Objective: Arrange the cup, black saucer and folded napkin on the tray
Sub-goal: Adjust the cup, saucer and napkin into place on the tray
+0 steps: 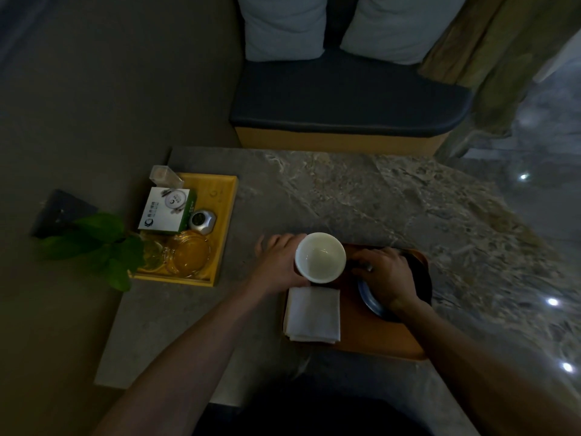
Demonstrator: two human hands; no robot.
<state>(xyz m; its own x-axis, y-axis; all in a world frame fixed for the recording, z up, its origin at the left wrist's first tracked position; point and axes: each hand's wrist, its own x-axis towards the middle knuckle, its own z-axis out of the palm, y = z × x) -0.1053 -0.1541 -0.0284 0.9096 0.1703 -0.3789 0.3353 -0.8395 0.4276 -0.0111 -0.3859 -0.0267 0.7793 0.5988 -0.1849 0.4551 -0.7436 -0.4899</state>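
A brown wooden tray (364,338) lies on the stone table in front of me. A folded white napkin (312,314) rests on the tray's left part. My left hand (279,262) grips a white, empty cup (320,257) from its left side, held above the tray's far left corner. My right hand (388,276) lies flat on the dark saucer (369,298) at the tray's right side, covering most of it. Whether its fingers grip the saucer's rim is hidden.
A yellow tray (224,215) at the left holds a white box (165,209), a small metal tin (202,221) and glass dishes (190,253). A green plant (103,243) stands beside it. A cushioned bench (345,102) sits beyond the table.
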